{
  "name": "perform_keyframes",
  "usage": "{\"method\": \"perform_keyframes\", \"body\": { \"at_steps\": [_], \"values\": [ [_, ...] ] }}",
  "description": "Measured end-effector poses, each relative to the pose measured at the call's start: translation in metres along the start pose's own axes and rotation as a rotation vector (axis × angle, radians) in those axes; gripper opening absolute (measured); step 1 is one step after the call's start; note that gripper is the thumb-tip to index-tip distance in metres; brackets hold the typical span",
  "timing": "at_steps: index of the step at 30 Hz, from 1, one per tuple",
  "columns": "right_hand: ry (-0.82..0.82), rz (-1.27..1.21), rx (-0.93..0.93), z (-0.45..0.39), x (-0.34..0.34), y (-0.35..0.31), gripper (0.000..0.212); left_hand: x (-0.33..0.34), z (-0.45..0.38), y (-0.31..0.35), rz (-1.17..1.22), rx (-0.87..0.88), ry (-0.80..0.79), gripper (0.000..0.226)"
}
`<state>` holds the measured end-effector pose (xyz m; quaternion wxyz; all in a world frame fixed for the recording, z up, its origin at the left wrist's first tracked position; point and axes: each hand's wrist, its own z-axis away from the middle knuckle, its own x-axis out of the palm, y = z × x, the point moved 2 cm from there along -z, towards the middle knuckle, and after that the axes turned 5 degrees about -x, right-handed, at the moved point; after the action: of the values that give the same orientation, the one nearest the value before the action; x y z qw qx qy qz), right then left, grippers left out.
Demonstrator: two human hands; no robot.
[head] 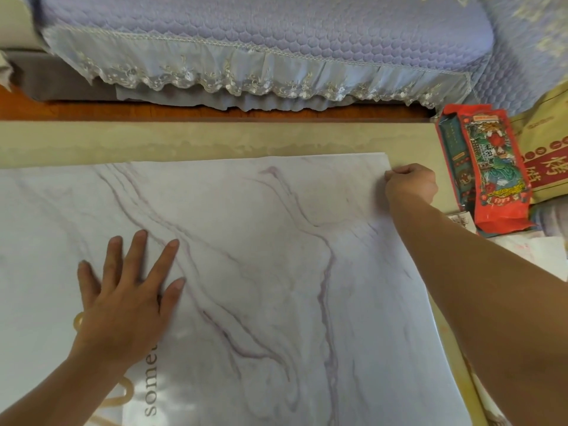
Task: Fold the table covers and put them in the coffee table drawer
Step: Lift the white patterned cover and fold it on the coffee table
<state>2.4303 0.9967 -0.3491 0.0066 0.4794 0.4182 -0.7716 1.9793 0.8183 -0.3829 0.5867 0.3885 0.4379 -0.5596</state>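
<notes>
nearest you, at the bottom left, grey letters reading "somet" run up the marble-print table cover (261, 272), cut off by your left wrist; a gold looping mark sits just beside them, partly under the same arm. the cover lies flat over most of the coffee table (215, 139), white with purple veins.

your left hand (126, 290) lies palm down on the cover at the near left, fingers spread and straight, pressing on the sheet. your right hand (410, 186) reaches across to the far right corner of the cover, where thumb and curled fingers pinch the sheet's right edge just below the corner.

the cover's far edge runs straight from left to right, leaving a bare beige strip of table beyond it. its right edge slants from that corner down to the near right, with a narrow strip of table showing beside it under your forearm.

right of the table, a red packet (491, 167) with a teal and red picture stands touching the table's right edge; its print is too small to read. behind it, a tan box (547, 155) carries large red chinese characters, only partly in view.

farthest off, past a band of brown floor, a lilac quilted sofa cover (261, 35) hangs with a lace frill along its front.
</notes>
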Motion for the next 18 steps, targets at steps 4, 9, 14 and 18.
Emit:
{"method": "perform_keyframes", "body": {
  "at_steps": [4, 9, 14, 18],
  "values": [
    [-0.013, -0.037, 0.002, -0.0002, -0.0017, 0.0020, 0.005, -0.0021, 0.0004, -0.0001, -0.014, -0.006, -0.004, 0.066],
    [-0.029, -0.065, 0.011, -0.0012, -0.0003, 0.0030, 0.005, -0.0028, -0.0014, 0.0016, -0.017, -0.019, -0.038, 0.065],
    [-0.048, -0.079, 0.019, -0.0022, -0.0007, 0.0022, 0.006, -0.0020, -0.0015, 0.0018, 0.026, -0.019, -0.059, 0.065],
    [-0.050, -0.120, 0.056, -0.0012, -0.0003, 0.0034, 0.013, -0.0010, -0.0008, 0.0010, 0.043, -0.032, -0.057, 0.067]
  ]
}}
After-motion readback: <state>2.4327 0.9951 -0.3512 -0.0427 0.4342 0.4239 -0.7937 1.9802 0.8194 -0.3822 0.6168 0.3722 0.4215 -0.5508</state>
